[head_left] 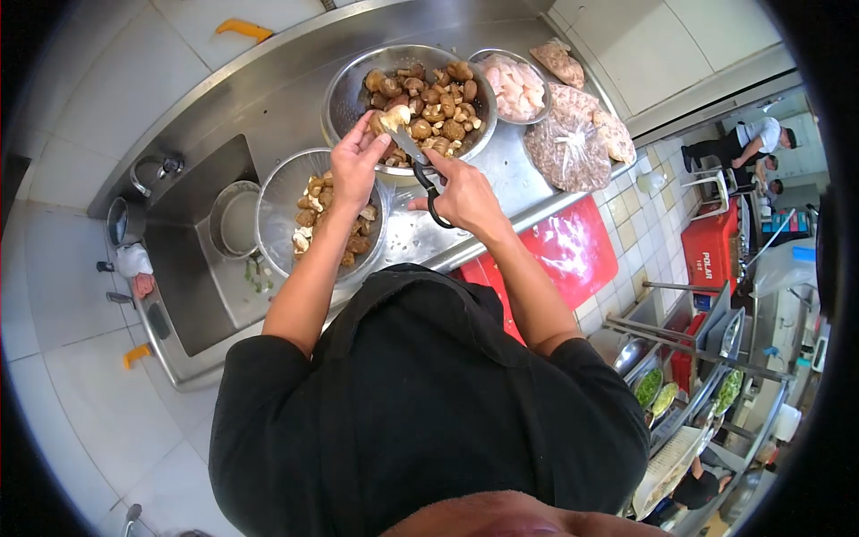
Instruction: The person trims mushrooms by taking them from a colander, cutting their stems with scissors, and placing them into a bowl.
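My left hand pinches a pale-bottomed mushroom over the near rim of a steel colander full of brown mushrooms. In my right hand is a pair of black-handled scissors, its blades pointing at the mushroom in my left hand. Whether the blades touch its stem I cannot tell. Below my left forearm stands a second bowl, which looks lined with clear plastic and holds mushroom pieces, some showing white cut faces.
A bowl of pale raw meat and several plastic bags of food stand right of the colander. At left is a sink with a pot and a faucet. Red crates lie beyond the counter edge. Other people are farther right.
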Demonstrator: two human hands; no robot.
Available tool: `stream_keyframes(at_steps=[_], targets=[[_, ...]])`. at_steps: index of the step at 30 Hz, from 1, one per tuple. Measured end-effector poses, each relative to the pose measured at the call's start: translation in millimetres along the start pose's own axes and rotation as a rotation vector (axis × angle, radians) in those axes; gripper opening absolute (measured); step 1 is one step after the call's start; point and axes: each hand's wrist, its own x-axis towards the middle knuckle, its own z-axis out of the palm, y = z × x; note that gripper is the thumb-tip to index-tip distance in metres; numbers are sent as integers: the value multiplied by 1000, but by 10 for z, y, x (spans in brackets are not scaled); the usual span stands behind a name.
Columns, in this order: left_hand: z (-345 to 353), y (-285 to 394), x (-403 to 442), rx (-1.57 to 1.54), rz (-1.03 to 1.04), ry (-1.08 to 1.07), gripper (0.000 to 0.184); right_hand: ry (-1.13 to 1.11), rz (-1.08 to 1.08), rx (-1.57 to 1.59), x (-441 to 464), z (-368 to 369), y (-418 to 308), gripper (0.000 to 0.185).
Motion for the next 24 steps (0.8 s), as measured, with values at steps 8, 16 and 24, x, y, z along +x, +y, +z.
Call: stream_keyframes(at_steps=[8,16,24], targets=[[-112,23,137,-5,-182,71,52,22,17,-26,-54,171,13,90],[32,-7,-24,166,-54,78,51,53,82,-133,-86,160,-105,96],[-283,201,131,437,-217,10,40,-218,303,683,-240,320,50,96]])
